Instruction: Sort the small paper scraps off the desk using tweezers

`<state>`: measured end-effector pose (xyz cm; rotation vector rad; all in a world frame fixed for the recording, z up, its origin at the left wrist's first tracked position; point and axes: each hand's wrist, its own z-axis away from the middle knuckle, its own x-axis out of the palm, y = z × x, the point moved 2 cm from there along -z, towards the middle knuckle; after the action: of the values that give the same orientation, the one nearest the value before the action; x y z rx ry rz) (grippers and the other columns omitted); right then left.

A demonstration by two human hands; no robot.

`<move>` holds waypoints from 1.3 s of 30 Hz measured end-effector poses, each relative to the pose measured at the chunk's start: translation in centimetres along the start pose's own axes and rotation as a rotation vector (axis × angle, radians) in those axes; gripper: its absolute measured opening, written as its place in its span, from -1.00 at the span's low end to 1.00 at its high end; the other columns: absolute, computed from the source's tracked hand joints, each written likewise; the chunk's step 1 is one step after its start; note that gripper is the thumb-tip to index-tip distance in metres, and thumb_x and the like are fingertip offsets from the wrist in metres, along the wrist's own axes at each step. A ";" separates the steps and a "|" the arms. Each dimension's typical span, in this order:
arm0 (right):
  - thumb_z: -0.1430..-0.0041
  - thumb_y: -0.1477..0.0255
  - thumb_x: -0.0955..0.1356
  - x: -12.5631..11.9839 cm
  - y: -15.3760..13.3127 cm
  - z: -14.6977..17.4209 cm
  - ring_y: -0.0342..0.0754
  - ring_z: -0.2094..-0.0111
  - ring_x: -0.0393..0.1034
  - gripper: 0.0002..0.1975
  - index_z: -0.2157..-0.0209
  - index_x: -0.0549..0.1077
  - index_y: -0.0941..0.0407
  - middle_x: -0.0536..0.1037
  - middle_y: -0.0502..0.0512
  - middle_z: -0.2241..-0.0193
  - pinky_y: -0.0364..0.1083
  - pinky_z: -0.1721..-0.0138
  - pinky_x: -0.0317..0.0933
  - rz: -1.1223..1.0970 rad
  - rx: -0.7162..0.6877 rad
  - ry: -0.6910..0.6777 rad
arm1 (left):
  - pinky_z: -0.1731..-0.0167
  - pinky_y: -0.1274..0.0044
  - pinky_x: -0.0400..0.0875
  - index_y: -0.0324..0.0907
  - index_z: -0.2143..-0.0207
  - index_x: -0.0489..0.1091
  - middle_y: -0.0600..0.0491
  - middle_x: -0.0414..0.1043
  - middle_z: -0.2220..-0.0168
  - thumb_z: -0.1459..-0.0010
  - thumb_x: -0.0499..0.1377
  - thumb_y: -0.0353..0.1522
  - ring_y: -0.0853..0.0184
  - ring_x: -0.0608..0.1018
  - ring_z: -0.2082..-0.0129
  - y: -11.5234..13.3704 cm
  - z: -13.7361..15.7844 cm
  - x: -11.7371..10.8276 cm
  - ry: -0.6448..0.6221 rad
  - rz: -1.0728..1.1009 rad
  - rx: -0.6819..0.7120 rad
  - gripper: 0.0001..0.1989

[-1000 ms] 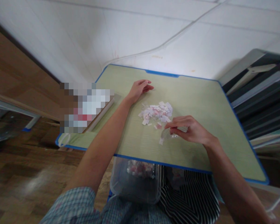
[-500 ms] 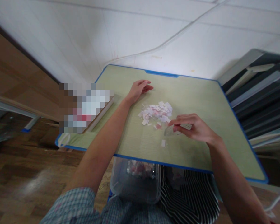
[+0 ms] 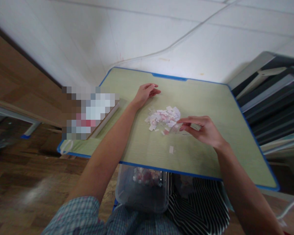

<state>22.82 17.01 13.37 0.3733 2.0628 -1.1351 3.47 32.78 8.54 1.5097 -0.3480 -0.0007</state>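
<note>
A loose pile of small white and pinkish paper pieces (image 3: 163,117) lies on the pale green tabletop (image 3: 205,98). My left hand (image 3: 147,93) rests on the table behind the pile, fingers loosely curled and apart, holding nothing. At the pile's right edge, my right hand (image 3: 198,129) has its thumb and fingers curled around a thin clear plastic piece (image 3: 178,129), faint and partly hidden by the hand. One white paper piece (image 3: 171,149) lies apart, nearer the front edge.
A box-like object with a blurred-out top (image 3: 105,119) lies at the table's left. Below the front edge are a clear plastic bin (image 3: 142,199) with small pieces in it and a black-and-white striped cloth (image 3: 201,205). Dark folded panels (image 3: 279,94) lean at right.
My right hand has moved slightly up and left toward the pile, carrying the clear plastic piece. My left hand has stayed in place.
</note>
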 end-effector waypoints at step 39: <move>-0.22 0.48 0.27 3.3 -1.5 -0.1 -0.10 0.28 0.47 -0.78 0.16 0.50 0.09 0.61 0.07 0.29 -0.09 0.21 0.32 0.053 -0.182 -0.139 | 0.28 0.64 0.33 -0.24 0.36 0.34 0.10 0.47 0.52 -0.20 -0.01 -0.41 0.51 0.51 0.44 0.2 0.2 0.1 0.005 -0.004 0.000 -0.83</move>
<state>19.66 15.94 11.95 0.2512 2.0022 -0.9079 3.43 32.56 8.74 1.5105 -0.3415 0.0000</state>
